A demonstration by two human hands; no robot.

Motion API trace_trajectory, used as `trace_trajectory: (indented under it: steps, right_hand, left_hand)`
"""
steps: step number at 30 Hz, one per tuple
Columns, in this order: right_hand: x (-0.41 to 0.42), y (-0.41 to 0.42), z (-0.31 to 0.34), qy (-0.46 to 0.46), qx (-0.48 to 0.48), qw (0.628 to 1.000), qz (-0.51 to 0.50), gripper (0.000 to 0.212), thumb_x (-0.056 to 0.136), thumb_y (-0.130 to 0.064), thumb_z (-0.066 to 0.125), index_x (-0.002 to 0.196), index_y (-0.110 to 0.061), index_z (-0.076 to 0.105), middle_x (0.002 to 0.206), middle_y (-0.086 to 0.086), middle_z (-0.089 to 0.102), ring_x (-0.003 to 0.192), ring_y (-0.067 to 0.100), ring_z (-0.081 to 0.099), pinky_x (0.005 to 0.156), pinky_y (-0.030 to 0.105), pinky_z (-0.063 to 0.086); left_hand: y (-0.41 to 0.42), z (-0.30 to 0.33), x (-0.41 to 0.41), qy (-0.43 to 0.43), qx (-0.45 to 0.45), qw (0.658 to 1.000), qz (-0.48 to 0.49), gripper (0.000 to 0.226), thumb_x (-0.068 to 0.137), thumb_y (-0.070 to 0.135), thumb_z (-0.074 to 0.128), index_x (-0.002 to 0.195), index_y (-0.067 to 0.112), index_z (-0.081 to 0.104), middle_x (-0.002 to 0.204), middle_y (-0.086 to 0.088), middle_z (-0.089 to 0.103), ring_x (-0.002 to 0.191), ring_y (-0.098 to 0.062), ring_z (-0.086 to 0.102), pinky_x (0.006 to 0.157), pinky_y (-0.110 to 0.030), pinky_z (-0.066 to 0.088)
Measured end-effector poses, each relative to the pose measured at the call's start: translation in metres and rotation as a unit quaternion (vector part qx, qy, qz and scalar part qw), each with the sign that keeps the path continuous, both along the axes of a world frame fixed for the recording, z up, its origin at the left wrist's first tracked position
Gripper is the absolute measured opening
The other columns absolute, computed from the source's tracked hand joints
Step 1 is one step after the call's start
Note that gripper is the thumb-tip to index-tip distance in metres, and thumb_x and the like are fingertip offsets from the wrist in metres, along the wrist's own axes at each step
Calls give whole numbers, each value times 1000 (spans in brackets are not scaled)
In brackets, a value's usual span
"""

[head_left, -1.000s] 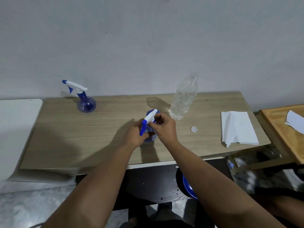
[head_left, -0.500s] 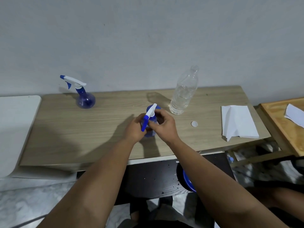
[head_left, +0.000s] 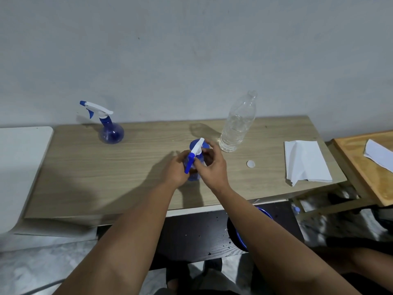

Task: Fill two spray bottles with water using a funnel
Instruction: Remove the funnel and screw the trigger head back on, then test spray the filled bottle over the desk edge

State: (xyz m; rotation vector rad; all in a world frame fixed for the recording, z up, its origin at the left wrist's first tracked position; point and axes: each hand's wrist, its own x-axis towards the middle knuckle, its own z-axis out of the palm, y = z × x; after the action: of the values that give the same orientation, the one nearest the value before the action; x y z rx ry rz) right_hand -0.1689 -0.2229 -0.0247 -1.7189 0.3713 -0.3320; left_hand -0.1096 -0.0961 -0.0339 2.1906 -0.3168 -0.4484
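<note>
- While both hands are meeting over the middle of the wooden table (head_left: 127, 167), the left hand (head_left: 175, 170) is wrapping its fingers around the body of the near spray bottle (head_left: 194, 176), which is standing on the tabletop between the two hands.
- The right hand (head_left: 209, 169) is curling its fingers around the neck just under the white trigger head (head_left: 197, 146), whose blue nozzle tip is pointing down and toward the camera.
- Both hands are clamping on this same bottle, so most of its blue body is hiding behind them.
- Another spray bottle (head_left: 111, 133) is standing upright at the far left of the table, close to the wall (head_left: 191, 50), with its white and blue head in place and its nozzle pointing left.
- A clear plastic bottle (head_left: 237, 124) is standing uncapped just beyond and to the right of the hands, holding some water in its lower part.
- A small white cap (head_left: 251, 163) is lying flat on the table to the right of the hands, well apart from them.
- A folded white paper napkin (head_left: 306, 161) is lying near the right end of the table.
- A blue-rimmed basin (head_left: 244, 235) is sitting below the table's front edge, partly hidden by the right forearm.
</note>
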Motion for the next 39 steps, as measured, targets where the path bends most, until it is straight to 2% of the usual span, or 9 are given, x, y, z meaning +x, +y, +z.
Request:
trace_trajectory:
  steps: [7, 9, 12, 17, 22, 25, 29, 34, 39]
  right_hand:
    - [2, -1, -2, 22, 7, 1000, -14, 41, 84, -3, 81, 117, -18, 62, 105, -7, 74, 99, 7, 73, 88, 29, 56]
    - [2, -1, -4, 14, -9, 1000, 2, 45, 88, -8, 77, 130, -18, 64, 111, -2, 75, 104, 15, 73, 93, 36, 59]
    - [5, -1, -3, 20, -33, 999, 7, 27, 89, -7, 74, 114, -18, 74, 102, -1, 76, 96, 17, 72, 91, 40, 59]
    - [11, -9, 4, 44, -32, 998, 31, 23, 85, 1, 77, 100, -17, 73, 97, 3, 76, 90, 11, 71, 83, 21, 55]
    - [7, -8, 6, 50, -33, 998, 29, 20, 85, -2, 78, 97, -16, 72, 96, 0, 76, 93, 11, 71, 85, 24, 55]
    - [2, -7, 10, 36, -5, 999, 17, 23, 81, -7, 85, 95, -17, 71, 97, 5, 78, 96, 20, 75, 88, 39, 61]
    - [4, -9, 35, 35, 31, 999, 12, 35, 74, -21, 95, 96, -14, 69, 91, 6, 78, 84, 14, 73, 79, 35, 61]
    - [12, -16, 83, 24, 14, 989, 147, 44, 74, -23, 96, 97, -7, 62, 79, -1, 64, 70, 15, 60, 66, 33, 51]
    - [19, -13, 132, 16, 19, 948, 316, 37, 94, -7, 66, 128, -21, 71, 119, -6, 77, 99, 16, 69, 91, 29, 52]
  left_hand:
    - [-2, -1, 2, -11, 7, 1000, 0, 47, 88, -1, 52, 127, 23, 61, 97, 8, 62, 86, -21, 59, 64, -24, 41]
    - [-2, -4, 3, -8, 7, 1000, 0, 47, 87, -3, 51, 125, 23, 62, 95, 10, 62, 87, -18, 60, 62, -18, 41]
    - [0, -7, 5, -2, 7, 1000, 3, 52, 83, -3, 53, 124, 26, 62, 95, 13, 63, 88, -17, 63, 68, -24, 49]
    - [1, -7, 4, 12, -27, 1000, -4, 40, 85, 18, 75, 122, 22, 62, 96, 12, 63, 86, -16, 63, 67, -26, 45]
    - [1, -8, -6, 51, -51, 997, 21, 41, 82, 20, 78, 119, 25, 61, 88, 17, 64, 85, -12, 66, 62, -18, 42]
    - [2, -8, -23, 84, -89, 991, 57, 54, 69, 29, 83, 119, 30, 62, 99, 16, 71, 100, -12, 70, 77, -26, 53]
    - [5, 0, -39, 82, -100, 988, 78, 76, 52, 52, 91, 117, 39, 53, 111, 19, 68, 103, -3, 66, 86, -34, 56]
    - [4, 48, -47, 78, -58, 995, 32, 56, 66, 26, 92, 110, 22, 58, 98, 10, 71, 87, -3, 69, 74, -22, 57]
    - [5, 85, -52, 98, -100, 990, 6, 63, 71, 14, 91, 124, 17, 58, 110, 8, 72, 94, 2, 69, 70, -6, 48]
